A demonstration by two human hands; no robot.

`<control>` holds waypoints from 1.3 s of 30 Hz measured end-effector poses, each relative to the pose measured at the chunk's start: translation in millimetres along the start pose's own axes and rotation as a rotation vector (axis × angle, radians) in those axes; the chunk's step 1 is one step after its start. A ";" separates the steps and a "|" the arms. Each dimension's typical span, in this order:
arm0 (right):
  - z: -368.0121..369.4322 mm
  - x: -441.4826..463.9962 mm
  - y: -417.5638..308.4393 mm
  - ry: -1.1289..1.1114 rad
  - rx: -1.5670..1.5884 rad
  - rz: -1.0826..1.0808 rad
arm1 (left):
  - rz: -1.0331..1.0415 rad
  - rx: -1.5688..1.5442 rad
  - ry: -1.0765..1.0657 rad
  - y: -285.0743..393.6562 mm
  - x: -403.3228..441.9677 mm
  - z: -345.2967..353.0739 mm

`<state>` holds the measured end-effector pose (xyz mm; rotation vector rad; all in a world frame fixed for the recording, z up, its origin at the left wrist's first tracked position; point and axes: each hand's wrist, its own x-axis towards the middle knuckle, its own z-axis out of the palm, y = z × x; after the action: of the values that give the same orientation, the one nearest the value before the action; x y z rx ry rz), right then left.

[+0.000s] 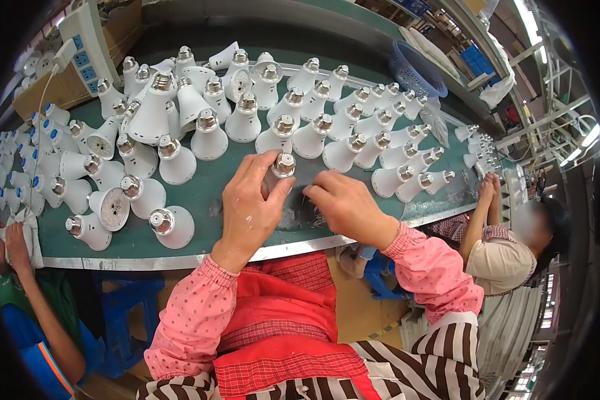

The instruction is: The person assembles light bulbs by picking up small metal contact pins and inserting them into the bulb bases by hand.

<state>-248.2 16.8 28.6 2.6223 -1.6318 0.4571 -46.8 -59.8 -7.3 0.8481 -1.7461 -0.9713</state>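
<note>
Bulbs: Dozens with silver screw caps line the green workbench (207,230); an uncovered bulb (114,209) shows its LED board. How many are finished cannot be told.
Bulb in hand: The LED bulb (284,165) stands at the bench's near side, metal cap up and already on.
Left hand (250,207): Thumb and fingers pinch the bulb from both sides.
Right hand (355,205): Fingertips pressed together beside it; any tiny part between them cannot be made out.

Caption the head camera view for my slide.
Left hand holding a bulb at a green table crowded with white bulbs, right hand nearby.
</note>
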 end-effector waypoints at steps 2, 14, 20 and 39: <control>4.2 5.5 2.2 -0.036 -0.081 -0.107 | 0.005 0.006 -0.001 0.6 -1.6 -1.1; 2.2 8.3 -2.2 0.039 0.081 -0.047 | 0.268 0.214 0.078 12.4 -42.8 -10.9; -28.0 13.7 -27.5 -0.024 -0.111 -0.199 | 0.183 0.212 -0.139 24.3 -41.6 0.3; -30.3 -11.0 -29.6 0.041 0.929 0.416 | -0.450 -0.551 -0.317 32.8 -35.8 1.5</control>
<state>-233.8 44.9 58.8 2.6839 -2.3754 1.6120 -40.6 -14.0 7.4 0.7570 -1.4354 -1.8673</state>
